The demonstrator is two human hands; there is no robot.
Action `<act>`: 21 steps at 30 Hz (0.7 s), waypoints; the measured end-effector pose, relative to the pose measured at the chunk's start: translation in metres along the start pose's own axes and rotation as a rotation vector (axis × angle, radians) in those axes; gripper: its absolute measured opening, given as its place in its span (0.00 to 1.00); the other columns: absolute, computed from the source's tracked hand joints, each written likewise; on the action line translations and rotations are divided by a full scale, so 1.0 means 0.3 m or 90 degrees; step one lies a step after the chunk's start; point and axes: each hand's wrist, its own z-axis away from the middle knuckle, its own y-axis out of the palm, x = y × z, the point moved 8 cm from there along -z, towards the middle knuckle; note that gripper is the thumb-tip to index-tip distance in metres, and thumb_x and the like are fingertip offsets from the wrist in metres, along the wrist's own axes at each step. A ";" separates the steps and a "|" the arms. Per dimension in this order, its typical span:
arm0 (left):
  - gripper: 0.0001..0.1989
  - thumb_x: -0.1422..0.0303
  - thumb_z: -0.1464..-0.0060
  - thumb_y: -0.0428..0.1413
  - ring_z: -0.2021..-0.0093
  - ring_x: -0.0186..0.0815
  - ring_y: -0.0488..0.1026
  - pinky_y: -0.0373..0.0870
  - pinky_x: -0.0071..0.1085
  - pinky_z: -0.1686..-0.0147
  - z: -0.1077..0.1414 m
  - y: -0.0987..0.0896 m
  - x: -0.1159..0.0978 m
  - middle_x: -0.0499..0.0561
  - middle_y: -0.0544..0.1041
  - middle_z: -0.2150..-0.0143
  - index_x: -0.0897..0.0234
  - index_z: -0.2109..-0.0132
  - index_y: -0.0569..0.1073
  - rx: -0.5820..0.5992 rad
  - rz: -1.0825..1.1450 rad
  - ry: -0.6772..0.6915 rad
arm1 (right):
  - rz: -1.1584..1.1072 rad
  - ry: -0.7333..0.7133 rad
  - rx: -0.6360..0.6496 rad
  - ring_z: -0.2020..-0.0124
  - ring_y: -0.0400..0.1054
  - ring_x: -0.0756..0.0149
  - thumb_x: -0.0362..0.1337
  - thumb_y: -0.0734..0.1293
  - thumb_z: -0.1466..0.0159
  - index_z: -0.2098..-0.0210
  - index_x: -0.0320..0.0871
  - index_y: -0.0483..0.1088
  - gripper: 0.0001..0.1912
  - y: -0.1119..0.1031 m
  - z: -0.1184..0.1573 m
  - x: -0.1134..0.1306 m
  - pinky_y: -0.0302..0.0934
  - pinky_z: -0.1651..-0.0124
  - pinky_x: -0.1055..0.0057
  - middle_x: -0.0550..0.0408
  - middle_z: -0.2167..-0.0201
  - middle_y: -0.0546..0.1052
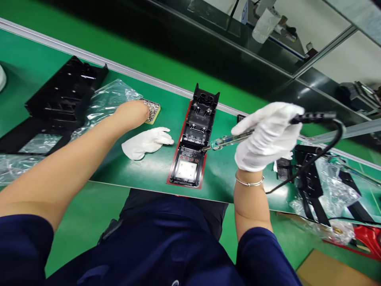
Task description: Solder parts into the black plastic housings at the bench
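Note:
My bare left hand (pixel 133 114) reaches to a small yellow-edged tray of screws (pixel 154 112); its fingertips are hidden among the screws. Below it an empty white glove (pixel 147 143) lies on the green table. My right hand (pixel 268 133), in a white glove, is wrapped round an electric screwdriver (pixel 224 142) with a clear body and a black cable. The screwdriver's tip touches or hovers over the right edge of a long black plastic housing (pixel 198 129), which rests on a red-edged mat (pixel 204 171). A silvery plate (pixel 186 170) shows at the housing's near end.
At the left lie a large black housing (pixel 64 95) and clear plastic bags (pixel 111 97). More black parts (pixel 309 174), plastic wrap (pixel 330 182) and a second screwdriver are at the right. A metal rail (pixel 127 69) runs along the table's far edge.

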 end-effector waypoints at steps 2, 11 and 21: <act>0.18 0.71 0.40 0.40 0.56 0.38 0.68 0.65 0.33 0.51 -0.004 0.002 0.004 0.67 0.73 0.51 0.78 0.58 0.72 -0.002 -0.008 -0.002 | -0.008 -0.036 -0.005 0.84 0.52 0.93 0.68 0.45 0.38 0.68 0.34 0.53 0.38 0.020 0.004 -0.010 0.42 0.80 0.92 0.63 0.80 0.59; 0.17 0.72 0.41 0.40 0.60 0.34 0.65 0.61 0.28 0.58 0.007 -0.007 0.002 0.64 0.73 0.55 0.77 0.59 0.72 0.000 -0.014 -0.008 | -0.027 -0.012 0.050 0.80 0.59 0.93 0.66 0.50 0.37 0.63 0.33 0.58 0.37 0.060 0.022 -0.077 0.52 0.75 0.93 0.61 0.76 0.65; 0.20 0.68 0.39 0.39 0.55 0.36 0.66 0.65 0.30 0.52 0.016 -0.012 0.010 0.65 0.73 0.51 0.77 0.56 0.72 -0.029 -0.004 -0.033 | -0.089 -0.034 0.062 0.80 0.59 0.94 0.60 0.54 0.35 0.62 0.32 0.60 0.31 0.077 0.017 -0.093 0.51 0.74 0.97 0.62 0.77 0.61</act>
